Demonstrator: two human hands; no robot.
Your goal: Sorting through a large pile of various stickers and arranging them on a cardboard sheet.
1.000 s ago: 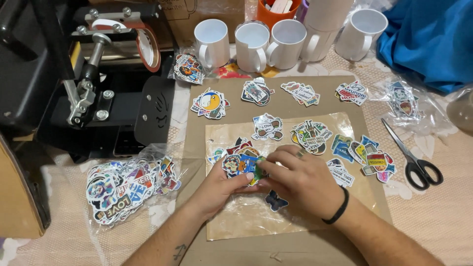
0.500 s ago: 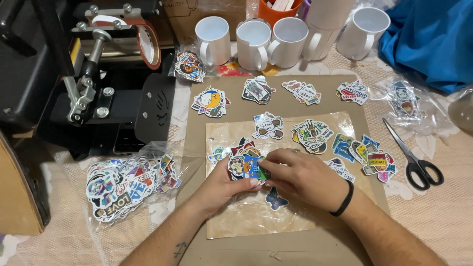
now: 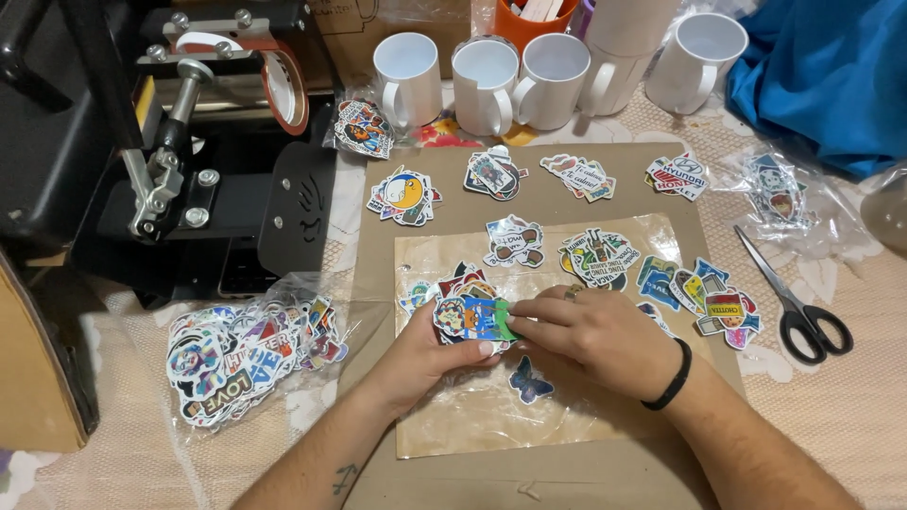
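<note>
My left hand holds a small stack of colourful stickers from below, thumb on its lower edge. My right hand, with a black band on the wrist, pinches the right edge of the same stack at a green sticker. Both hands rest over a clear plastic sheet on a brown cardboard board. A blue butterfly sticker lies on the sheet just below my hands. Other sticker piles lie around on the sheet and board.
A plastic bag of stickers lies at the left. A black mug press stands at the back left. Several white mugs line the back. Black-handled scissors lie at the right, blue cloth behind them.
Both hands have shifted slightly with the sticker stack; my right fingers now pinch the green sticker at the stack's right edge. Nothing else on the table moved.
</note>
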